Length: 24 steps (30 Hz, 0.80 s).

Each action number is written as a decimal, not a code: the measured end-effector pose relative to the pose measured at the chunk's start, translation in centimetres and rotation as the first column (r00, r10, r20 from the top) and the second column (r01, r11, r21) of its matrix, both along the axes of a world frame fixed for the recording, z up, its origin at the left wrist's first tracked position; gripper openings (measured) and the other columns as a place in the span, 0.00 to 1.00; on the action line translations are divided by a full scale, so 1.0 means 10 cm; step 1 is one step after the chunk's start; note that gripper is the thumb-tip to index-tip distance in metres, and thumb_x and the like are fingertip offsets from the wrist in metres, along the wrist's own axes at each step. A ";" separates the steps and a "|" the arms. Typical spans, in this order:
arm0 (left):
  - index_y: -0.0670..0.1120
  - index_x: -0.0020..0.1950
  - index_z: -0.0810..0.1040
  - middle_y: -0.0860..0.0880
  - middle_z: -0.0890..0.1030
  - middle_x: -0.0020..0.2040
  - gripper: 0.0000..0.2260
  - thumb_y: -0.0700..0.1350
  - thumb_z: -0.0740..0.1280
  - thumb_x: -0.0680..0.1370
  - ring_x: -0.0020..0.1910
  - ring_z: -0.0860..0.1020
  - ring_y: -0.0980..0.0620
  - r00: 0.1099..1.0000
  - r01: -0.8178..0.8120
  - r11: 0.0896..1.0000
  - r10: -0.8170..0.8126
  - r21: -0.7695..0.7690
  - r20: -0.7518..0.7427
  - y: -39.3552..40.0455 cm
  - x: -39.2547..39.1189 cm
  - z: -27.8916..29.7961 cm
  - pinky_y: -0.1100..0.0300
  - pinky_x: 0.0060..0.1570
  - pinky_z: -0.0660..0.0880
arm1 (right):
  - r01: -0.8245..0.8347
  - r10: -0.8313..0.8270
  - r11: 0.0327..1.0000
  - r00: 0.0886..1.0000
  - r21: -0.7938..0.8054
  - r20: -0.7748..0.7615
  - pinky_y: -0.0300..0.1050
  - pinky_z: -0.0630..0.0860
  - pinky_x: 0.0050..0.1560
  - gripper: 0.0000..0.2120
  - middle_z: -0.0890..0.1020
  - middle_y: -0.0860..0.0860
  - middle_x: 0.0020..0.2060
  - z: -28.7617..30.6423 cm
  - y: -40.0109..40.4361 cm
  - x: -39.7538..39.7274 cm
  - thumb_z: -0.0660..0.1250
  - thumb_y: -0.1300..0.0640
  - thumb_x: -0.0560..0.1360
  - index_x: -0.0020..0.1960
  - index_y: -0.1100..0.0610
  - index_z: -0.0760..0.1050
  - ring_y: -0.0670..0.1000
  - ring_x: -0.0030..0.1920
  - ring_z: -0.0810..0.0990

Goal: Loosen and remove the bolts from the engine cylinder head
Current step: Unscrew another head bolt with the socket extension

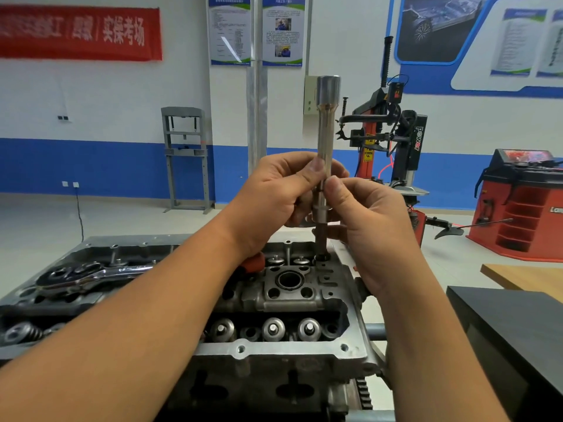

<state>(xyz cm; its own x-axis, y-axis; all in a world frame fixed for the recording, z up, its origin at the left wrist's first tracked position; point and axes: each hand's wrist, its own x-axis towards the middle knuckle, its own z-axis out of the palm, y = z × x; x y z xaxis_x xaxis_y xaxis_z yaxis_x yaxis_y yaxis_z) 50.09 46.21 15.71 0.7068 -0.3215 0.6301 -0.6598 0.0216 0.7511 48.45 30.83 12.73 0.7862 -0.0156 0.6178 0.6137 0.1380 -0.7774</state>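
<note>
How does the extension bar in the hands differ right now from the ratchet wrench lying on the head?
The extension bar stands upright over a bolt hole at the cylinder head's far right; the ratchet wrench lies flat at its left. The left hand and right hand pinch the bar; nothing holds the wrench. The bar is a straight round shaft with a wider top; the wrench has a broad flat head. Both are shiny metal.

Bright, even indoor light from above, with soft, faint shadows. Glare streak across the left wall poster (230, 30); bright highlights on the chrome ratchet (91, 274) and upright socket extension (326, 132). Red banner (79, 33) and far wall text blurred. Wide-angle bending toward edges; forearms stretched large at bottom corners.
</note>
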 end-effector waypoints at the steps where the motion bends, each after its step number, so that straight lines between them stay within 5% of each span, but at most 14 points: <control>1: 0.35 0.62 0.81 0.50 0.70 0.29 0.15 0.43 0.59 0.88 0.26 0.68 0.56 1.000 0.003 1.000 -0.003 -0.002 0.003 0.00 0.02 -0.01 0.66 0.27 0.68 | 0.001 -0.001 1.000 1.000 -0.003 -0.003 0.50 0.81 0.38 0.11 0.87 0.59 0.40 0.00 0.01 0.00 0.69 0.53 0.82 0.45 0.56 0.85 0.60 0.41 0.87; 5: 0.31 0.58 0.80 0.60 0.77 0.27 0.11 0.40 0.63 0.85 0.25 0.75 0.63 0.997 -0.028 0.999 0.030 -0.030 0.067 -0.02 0.04 -0.02 0.74 0.29 0.70 | 0.020 -0.020 0.999 1.000 0.039 -0.006 0.53 0.82 0.39 0.11 0.87 0.61 0.43 0.00 0.01 0.00 0.75 0.48 0.75 0.45 0.56 0.84 0.64 0.43 0.87; 9: 0.39 0.49 0.82 0.48 0.83 0.39 0.15 0.51 0.74 0.74 0.28 0.75 0.63 0.988 -0.121 0.987 0.130 -0.103 0.088 -0.02 0.06 -0.01 0.72 0.31 0.71 | 0.031 -0.032 0.999 0.999 0.039 0.019 0.46 0.82 0.38 0.11 0.85 0.55 0.37 -0.01 -0.05 0.00 0.81 0.52 0.67 0.42 0.55 0.81 0.55 0.39 0.87; 11: 0.44 0.46 0.82 0.48 0.84 0.38 0.12 0.52 0.75 0.71 0.29 0.77 0.61 0.987 -0.132 0.984 0.141 -0.118 0.078 -0.02 0.06 -0.02 0.72 0.30 0.71 | 0.105 -0.103 0.994 0.994 -0.034 0.044 0.51 0.84 0.40 0.13 0.84 0.59 0.37 -0.03 -0.04 0.01 0.83 0.53 0.65 0.41 0.54 0.80 0.59 0.40 0.86; 14: 0.43 0.47 0.83 0.48 0.84 0.38 0.08 0.48 0.72 0.76 0.27 0.77 0.61 0.993 -0.089 0.986 0.098 -0.141 0.061 -0.02 0.06 -0.02 0.71 0.29 0.71 | 0.178 -0.172 0.981 0.982 -0.079 0.071 0.59 0.86 0.45 0.14 0.85 0.59 0.38 -0.06 -0.02 0.03 0.83 0.56 0.68 0.43 0.56 0.78 0.62 0.42 0.86; 19: 0.39 0.59 0.81 0.43 0.86 0.50 0.13 0.43 0.59 0.88 0.24 0.69 0.55 0.999 -0.018 0.993 0.015 -0.119 -0.029 0.01 0.02 0.01 0.65 0.26 0.67 | 0.030 -0.030 0.998 1.000 -0.055 0.007 0.67 0.83 0.52 0.09 0.88 0.56 0.42 -0.04 -0.02 0.04 0.76 0.60 0.76 0.45 0.56 0.75 0.60 0.47 0.88; 22: 0.35 0.56 0.79 0.39 0.83 0.46 0.10 0.39 0.61 0.87 0.25 0.74 0.59 1.000 -0.015 0.987 0.016 -0.158 -0.001 -0.01 0.00 0.01 0.69 0.26 0.71 | 0.011 -0.013 0.998 1.000 -0.063 -0.025 0.69 0.81 0.49 0.11 0.87 0.58 0.41 -0.03 -0.02 0.02 0.78 0.54 0.73 0.45 0.54 0.75 0.58 0.44 0.86; 24: 0.37 0.51 0.81 0.42 0.82 0.41 0.07 0.41 0.67 0.83 0.26 0.77 0.60 0.999 -0.036 0.986 0.042 -0.163 0.032 -0.02 -0.01 0.01 0.70 0.28 0.72 | 0.036 -0.038 0.996 0.999 -0.076 -0.030 0.61 0.82 0.43 0.14 0.87 0.57 0.40 -0.04 -0.01 0.01 0.79 0.50 0.68 0.45 0.53 0.77 0.57 0.41 0.85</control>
<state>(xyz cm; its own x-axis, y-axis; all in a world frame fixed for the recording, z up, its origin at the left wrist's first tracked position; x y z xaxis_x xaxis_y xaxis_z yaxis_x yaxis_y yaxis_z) 49.99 46.03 15.76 0.6934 -0.1851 0.6964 -0.6885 0.1151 0.7161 48.56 30.75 12.36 0.8050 0.0007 0.5933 0.5923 0.0561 -0.8037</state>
